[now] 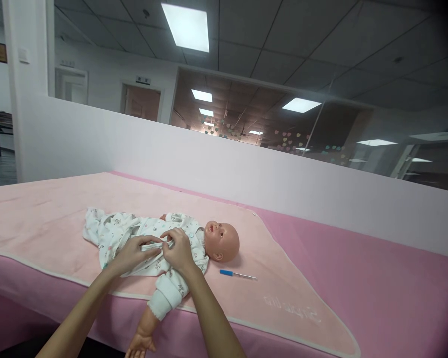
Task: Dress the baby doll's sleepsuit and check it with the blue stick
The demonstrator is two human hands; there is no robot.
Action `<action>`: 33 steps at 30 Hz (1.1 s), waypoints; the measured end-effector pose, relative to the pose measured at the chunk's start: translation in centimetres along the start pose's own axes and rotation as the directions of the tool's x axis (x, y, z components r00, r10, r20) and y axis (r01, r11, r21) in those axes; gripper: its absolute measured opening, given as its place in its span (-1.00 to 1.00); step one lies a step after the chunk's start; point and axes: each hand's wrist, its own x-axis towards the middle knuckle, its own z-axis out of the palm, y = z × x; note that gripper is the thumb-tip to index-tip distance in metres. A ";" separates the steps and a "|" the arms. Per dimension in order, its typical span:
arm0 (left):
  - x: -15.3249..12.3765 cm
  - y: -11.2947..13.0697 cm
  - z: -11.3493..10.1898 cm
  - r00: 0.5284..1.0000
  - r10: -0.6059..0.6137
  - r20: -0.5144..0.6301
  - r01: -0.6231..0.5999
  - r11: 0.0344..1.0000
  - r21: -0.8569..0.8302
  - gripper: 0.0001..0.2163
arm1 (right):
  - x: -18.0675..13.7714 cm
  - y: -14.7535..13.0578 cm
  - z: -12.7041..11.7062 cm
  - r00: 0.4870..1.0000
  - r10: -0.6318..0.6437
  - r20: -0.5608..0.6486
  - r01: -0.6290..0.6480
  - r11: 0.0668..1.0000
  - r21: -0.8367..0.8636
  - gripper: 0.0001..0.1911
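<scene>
Doll [224,241] lies on pink mat [52,219], head toward 3 o'clock. Left hand [136,253] and right hand [178,249] close together, both pinching gown [148,226] front edge. Advisable: hold edge taut, avoid pressing.

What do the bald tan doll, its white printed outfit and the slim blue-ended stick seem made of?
Bald tan doll: probably vinyl or hard plastic; its smooth moulded surface has a soft sheen.
White printed outfit: matte cloth, likely cotton, since it creases and drapes.
Slim blue-ended stick: opaque blue end, probably plastic; translucent-looking shaft, glass or plastic, unclear.
</scene>
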 end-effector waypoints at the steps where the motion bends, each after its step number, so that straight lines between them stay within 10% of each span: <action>1: 0.0 0.1 0.0 1.000 -0.006 0.003 0.006 1.000 -0.014 -0.69 | 0.0 0.0 0.0 1.000 0.003 -0.008 -0.003 1.000 0.009 -0.77; 23: -0.1 0.3 0.4 0.998 -0.002 -0.067 0.006 0.998 0.068 -0.72 | 0.0 0.0 0.1 1.000 0.017 0.007 -0.017 0.999 0.046 -0.84; 33: 0.3 -0.7 0.1 0.995 -0.026 -0.100 0.010 0.987 -0.161 -0.80 | -0.1 0.0 0.1 0.999 0.033 0.007 -0.033 0.999 0.023 -0.85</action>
